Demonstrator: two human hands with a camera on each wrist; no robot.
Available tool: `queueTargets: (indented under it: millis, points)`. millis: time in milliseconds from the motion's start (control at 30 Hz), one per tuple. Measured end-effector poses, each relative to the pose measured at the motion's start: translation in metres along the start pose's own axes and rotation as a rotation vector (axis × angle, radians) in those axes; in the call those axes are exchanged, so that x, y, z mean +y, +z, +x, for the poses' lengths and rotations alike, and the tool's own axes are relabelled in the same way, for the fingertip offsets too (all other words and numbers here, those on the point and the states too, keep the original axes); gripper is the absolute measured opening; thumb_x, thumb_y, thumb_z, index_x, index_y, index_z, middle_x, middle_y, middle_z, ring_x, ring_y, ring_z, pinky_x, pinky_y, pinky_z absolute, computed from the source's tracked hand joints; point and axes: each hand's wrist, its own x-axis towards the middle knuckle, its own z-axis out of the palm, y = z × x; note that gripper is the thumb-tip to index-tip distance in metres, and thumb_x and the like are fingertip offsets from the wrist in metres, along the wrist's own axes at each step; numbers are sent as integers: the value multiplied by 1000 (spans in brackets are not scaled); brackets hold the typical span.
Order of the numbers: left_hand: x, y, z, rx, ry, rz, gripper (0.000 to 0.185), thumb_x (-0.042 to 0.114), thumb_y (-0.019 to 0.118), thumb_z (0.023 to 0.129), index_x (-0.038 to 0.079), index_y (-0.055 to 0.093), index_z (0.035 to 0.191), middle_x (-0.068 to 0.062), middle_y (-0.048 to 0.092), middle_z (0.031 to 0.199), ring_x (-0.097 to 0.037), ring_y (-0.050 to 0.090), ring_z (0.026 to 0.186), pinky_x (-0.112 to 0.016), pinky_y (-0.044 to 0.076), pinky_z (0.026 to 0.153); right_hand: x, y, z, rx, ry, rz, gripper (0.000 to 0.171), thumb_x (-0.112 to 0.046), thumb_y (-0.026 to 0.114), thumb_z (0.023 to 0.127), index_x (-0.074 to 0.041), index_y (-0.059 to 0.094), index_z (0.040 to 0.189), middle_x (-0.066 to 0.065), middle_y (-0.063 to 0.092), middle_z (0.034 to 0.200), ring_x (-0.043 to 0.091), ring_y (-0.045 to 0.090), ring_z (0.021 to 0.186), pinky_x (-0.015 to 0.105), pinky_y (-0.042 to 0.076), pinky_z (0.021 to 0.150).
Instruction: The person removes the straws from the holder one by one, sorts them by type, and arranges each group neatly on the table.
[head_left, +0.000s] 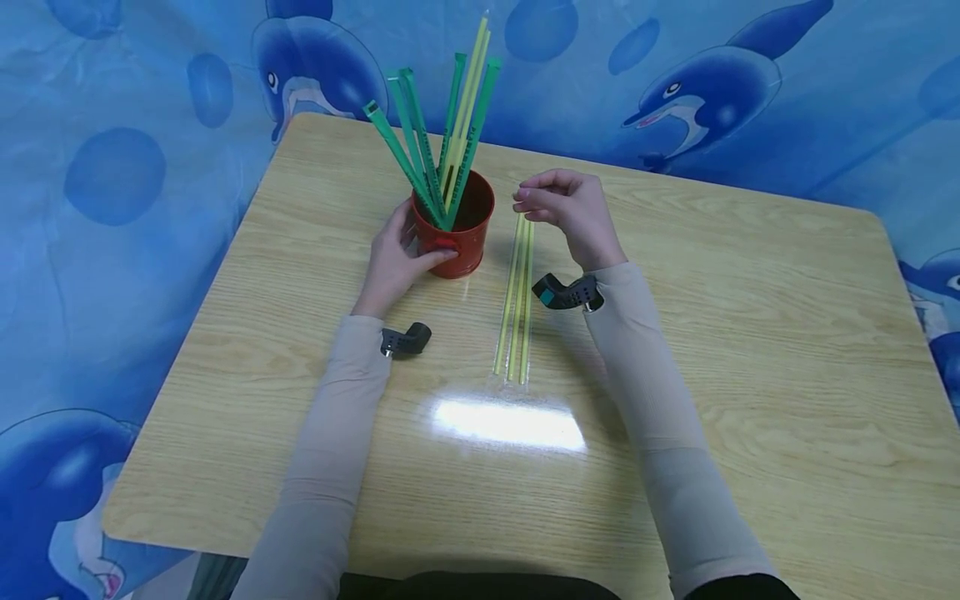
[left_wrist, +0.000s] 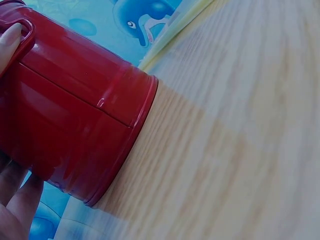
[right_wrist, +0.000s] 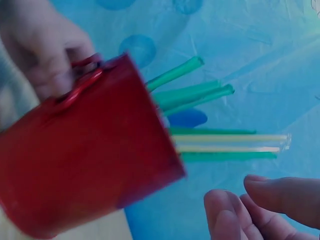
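A red metal bucket (head_left: 463,243) (left_wrist: 75,115) (right_wrist: 85,155) stands on the wooden table (head_left: 750,333) and holds several green and yellow straws (head_left: 450,125) (right_wrist: 215,145) that fan upward. My left hand (head_left: 393,258) (left_wrist: 12,200) grips the bucket's left side, with the thumb on its small handle lug. Three yellow straws (head_left: 516,308) (left_wrist: 175,27) lie side by side on the table, right of the bucket. My right hand (head_left: 562,204) (right_wrist: 255,210) hovers over their far ends, fingers loosely curled and holding nothing.
A blue cloth with dolphins (head_left: 712,92) hangs behind and around the table. A bright glare patch (head_left: 510,423) lies on the wood near me. Black wrist cameras (head_left: 405,340) (head_left: 567,293) sit on both sleeves. Bare wood spreads to the right.
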Motion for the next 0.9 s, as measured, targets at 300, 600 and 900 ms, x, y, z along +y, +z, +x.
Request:
queueTargets:
  millis: [300,600,900]
  points:
    - [-1,0,0,8,17,-1,84,10,81,74,8,35,144,-5,41,144,-15,37,133,-22,34,107,-20,27,20,-7,-57,32,12,-6,69,85,3,68,94,13,68,90,25,67,79,34,56,79]
    - [0,1,0,3,-1,-9,84,11,80,75,10,34,145,-5,41,144,-14,37,133,-24,34,108,-23,47,38,-19,-91,25,23,-4,67,86,12,64,102,11,66,85,27,66,78,40,54,85]
    - [-1,0,0,-2,-23,9,85,12,81,75,11,33,145,-4,40,145,-12,36,133,-22,33,107,-33,57,51,38,-125,-5,16,-4,67,86,6,68,99,10,66,86,22,66,77,37,55,82]
